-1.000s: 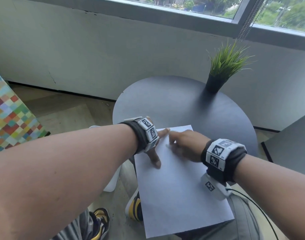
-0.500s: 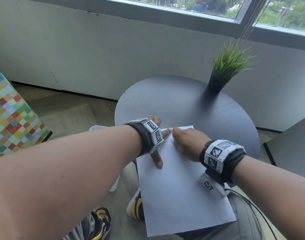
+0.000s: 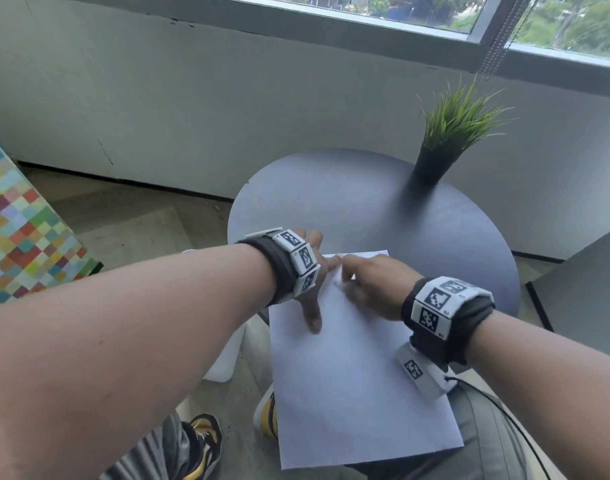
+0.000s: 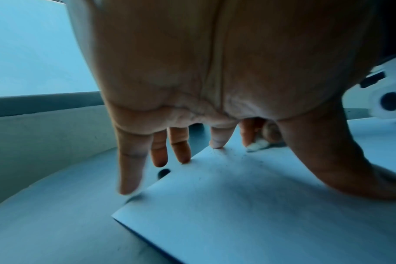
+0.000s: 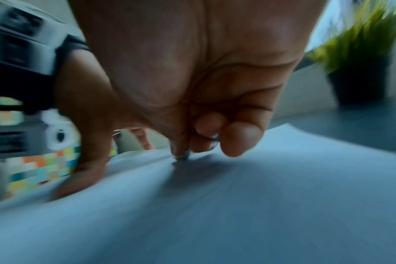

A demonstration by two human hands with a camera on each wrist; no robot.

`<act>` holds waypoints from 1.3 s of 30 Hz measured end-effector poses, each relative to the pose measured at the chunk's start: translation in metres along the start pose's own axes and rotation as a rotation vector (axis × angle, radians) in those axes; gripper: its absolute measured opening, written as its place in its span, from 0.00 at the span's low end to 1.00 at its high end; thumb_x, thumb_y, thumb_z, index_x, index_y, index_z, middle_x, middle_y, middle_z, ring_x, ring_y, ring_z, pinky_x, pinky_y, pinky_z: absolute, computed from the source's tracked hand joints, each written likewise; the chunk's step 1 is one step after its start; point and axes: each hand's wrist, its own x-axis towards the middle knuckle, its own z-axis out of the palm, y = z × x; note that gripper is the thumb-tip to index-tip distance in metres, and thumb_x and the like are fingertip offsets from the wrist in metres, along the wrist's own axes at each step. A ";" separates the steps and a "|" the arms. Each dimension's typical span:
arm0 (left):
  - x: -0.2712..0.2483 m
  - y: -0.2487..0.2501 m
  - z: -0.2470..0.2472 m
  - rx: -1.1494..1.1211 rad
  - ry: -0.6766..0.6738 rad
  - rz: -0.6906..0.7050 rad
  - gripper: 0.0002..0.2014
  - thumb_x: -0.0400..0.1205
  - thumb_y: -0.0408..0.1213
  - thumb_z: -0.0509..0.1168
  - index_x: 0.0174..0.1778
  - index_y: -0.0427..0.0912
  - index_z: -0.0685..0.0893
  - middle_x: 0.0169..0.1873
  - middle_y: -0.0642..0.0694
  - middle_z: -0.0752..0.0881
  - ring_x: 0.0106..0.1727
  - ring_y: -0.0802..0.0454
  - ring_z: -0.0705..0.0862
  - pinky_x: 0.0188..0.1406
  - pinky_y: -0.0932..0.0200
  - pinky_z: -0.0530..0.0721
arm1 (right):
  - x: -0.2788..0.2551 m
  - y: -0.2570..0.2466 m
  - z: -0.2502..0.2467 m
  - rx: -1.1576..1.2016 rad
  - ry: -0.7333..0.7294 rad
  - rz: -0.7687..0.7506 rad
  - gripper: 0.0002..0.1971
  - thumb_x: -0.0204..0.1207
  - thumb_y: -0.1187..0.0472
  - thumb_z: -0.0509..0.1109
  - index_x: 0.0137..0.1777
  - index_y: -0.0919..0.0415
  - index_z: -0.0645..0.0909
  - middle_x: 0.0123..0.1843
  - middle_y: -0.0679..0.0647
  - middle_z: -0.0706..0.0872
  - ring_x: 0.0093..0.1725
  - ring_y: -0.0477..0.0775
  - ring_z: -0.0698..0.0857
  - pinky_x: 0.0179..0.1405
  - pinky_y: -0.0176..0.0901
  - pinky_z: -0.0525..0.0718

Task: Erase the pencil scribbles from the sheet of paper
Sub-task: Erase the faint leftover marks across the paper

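On the sheet (image 3: 352, 375), left hand (image 3: 314, 271) presses spread flat; right hand (image 3: 373, 289) pinches eraser (image 4: 257, 145).

The right hand (image 5: 192, 89) is motion-blurred, its curled fingers hiding most of the eraser (image 4: 257, 145).

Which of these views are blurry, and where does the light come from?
Head view: daylight from the window, right hand slightly smeared. Right wrist view: heavy motion blur on paper and plant. Left wrist view: sharper, bluish, left hand backlit.
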 end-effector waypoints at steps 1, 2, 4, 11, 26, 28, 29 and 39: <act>0.001 0.001 0.000 0.012 0.005 0.003 0.65 0.54 0.74 0.78 0.85 0.65 0.52 0.64 0.41 0.65 0.69 0.36 0.68 0.64 0.36 0.78 | 0.004 0.007 -0.004 -0.010 0.023 0.065 0.10 0.82 0.46 0.58 0.51 0.51 0.73 0.46 0.55 0.81 0.44 0.61 0.79 0.43 0.47 0.79; 0.002 0.001 0.000 0.025 0.007 0.008 0.66 0.54 0.74 0.78 0.85 0.63 0.50 0.66 0.41 0.65 0.71 0.36 0.67 0.65 0.36 0.77 | 0.007 0.012 -0.007 -0.030 0.037 0.123 0.11 0.82 0.46 0.58 0.52 0.53 0.73 0.45 0.56 0.80 0.44 0.62 0.79 0.42 0.46 0.77; 0.004 0.001 -0.001 0.032 -0.001 0.011 0.66 0.55 0.73 0.78 0.86 0.62 0.49 0.68 0.41 0.64 0.73 0.36 0.66 0.66 0.34 0.76 | 0.009 0.013 -0.007 -0.060 0.064 0.165 0.11 0.82 0.48 0.58 0.53 0.55 0.72 0.46 0.57 0.79 0.43 0.63 0.79 0.40 0.46 0.76; 0.000 0.004 0.000 -0.051 -0.054 0.003 0.59 0.55 0.71 0.79 0.81 0.66 0.60 0.61 0.42 0.65 0.69 0.33 0.70 0.66 0.37 0.79 | -0.002 0.002 0.010 -0.004 -0.015 -0.065 0.13 0.81 0.50 0.58 0.62 0.52 0.70 0.50 0.58 0.84 0.48 0.63 0.81 0.46 0.52 0.83; -0.009 -0.001 0.013 -0.074 0.047 0.028 0.66 0.57 0.77 0.74 0.87 0.59 0.49 0.67 0.43 0.62 0.72 0.39 0.63 0.60 0.38 0.77 | -0.001 0.011 -0.009 -0.107 0.078 0.084 0.12 0.83 0.49 0.58 0.54 0.57 0.74 0.50 0.59 0.83 0.45 0.64 0.80 0.42 0.47 0.79; -0.009 -0.002 0.013 -0.088 0.051 0.029 0.66 0.56 0.76 0.75 0.86 0.60 0.50 0.66 0.44 0.63 0.73 0.39 0.63 0.61 0.37 0.77 | -0.008 -0.010 -0.002 -0.098 0.003 -0.066 0.09 0.83 0.54 0.59 0.57 0.56 0.74 0.49 0.56 0.83 0.47 0.62 0.79 0.41 0.47 0.75; -0.009 -0.003 0.014 -0.087 0.054 0.034 0.66 0.55 0.76 0.75 0.86 0.60 0.51 0.66 0.44 0.63 0.73 0.39 0.63 0.62 0.36 0.77 | -0.015 -0.019 0.004 -0.087 -0.054 -0.146 0.07 0.83 0.55 0.60 0.56 0.55 0.75 0.47 0.55 0.82 0.47 0.60 0.79 0.41 0.47 0.75; -0.006 -0.004 0.012 -0.057 0.047 0.043 0.66 0.55 0.76 0.75 0.86 0.62 0.49 0.68 0.42 0.62 0.72 0.38 0.63 0.61 0.38 0.78 | -0.012 -0.021 0.005 -0.068 -0.063 -0.171 0.10 0.82 0.54 0.62 0.59 0.57 0.75 0.50 0.57 0.85 0.49 0.60 0.81 0.44 0.49 0.79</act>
